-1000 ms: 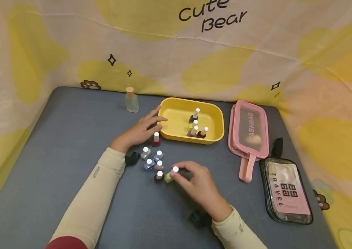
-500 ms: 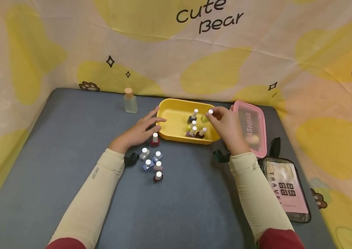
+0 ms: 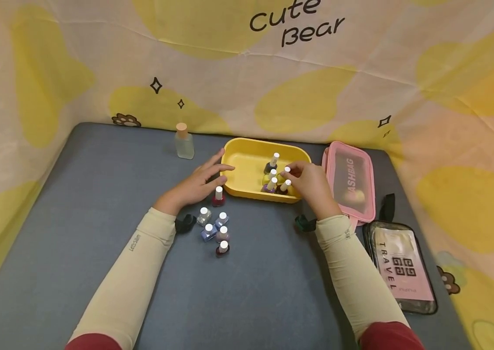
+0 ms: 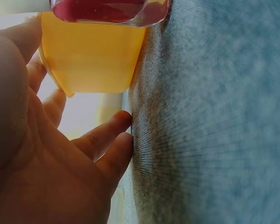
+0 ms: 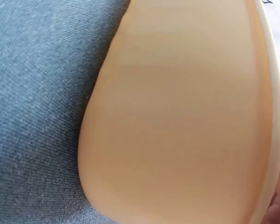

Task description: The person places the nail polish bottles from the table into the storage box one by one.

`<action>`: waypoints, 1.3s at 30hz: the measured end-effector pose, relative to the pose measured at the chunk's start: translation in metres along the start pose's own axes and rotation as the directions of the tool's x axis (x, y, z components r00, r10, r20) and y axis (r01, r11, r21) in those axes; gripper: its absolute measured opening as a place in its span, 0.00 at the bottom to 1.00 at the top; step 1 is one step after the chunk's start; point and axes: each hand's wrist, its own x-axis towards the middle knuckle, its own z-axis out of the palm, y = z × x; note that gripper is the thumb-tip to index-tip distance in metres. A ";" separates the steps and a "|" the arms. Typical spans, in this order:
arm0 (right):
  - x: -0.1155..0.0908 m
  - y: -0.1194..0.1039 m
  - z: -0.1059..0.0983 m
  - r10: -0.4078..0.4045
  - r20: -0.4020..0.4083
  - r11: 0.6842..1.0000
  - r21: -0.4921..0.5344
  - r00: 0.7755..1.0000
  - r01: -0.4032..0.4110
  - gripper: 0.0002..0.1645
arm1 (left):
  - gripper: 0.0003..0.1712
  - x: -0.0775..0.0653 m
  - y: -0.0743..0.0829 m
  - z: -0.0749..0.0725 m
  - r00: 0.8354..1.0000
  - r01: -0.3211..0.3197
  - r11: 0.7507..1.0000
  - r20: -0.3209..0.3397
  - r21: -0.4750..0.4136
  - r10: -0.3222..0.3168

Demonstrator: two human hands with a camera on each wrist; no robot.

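At the right side of the yellow bin (image 3: 247, 167), my right hand (image 3: 314, 187) pinches the white cap of a yellow-green nail polish bottle (image 3: 287, 170), held low among others standing inside. These include a dark bottle (image 3: 271, 167), a purple one (image 3: 269, 187) and a dark brown one (image 3: 281, 189). My left hand (image 3: 192, 187) has its fingers spread against the bin's left end. Beside its thumb stands a red nail polish bottle (image 3: 218, 199), which looms close in the left wrist view. The bin's outer wall (image 5: 177, 116) fills most of the right wrist view and hides nearly all of that hand.
Several nail polish bottles, among them a silver one (image 3: 204, 217) and a dark red one (image 3: 222, 250), cluster in front of the left hand. A frosted bottle (image 3: 184, 146) stands behind. A pink bag (image 3: 351, 180) and a clear travel pouch (image 3: 404, 267) lie at right.
My right hand has carried the yellow-green nail polish bottle from the table cluster up over the bin, then lowered it in among the others. The left hand has stayed put.
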 end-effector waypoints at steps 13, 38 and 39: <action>-0.005 -0.004 -0.006 0.015 0.052 0.999 -0.050 0.999 -0.012 0.24 | 0.27 0.002 -0.008 0.002 1.000 0.006 1.000 -0.001 0.010 -0.006; -0.157 -0.087 0.086 -0.456 -0.082 0.858 0.226 0.886 0.462 0.23 | 0.27 0.003 -0.007 0.000 1.000 0.001 1.000 -0.008 0.028 -0.001; -0.157 -0.087 0.087 -0.452 -0.087 0.858 0.229 0.888 0.459 0.23 | 0.27 0.003 -0.007 0.001 1.000 0.004 1.000 -0.007 0.028 -0.003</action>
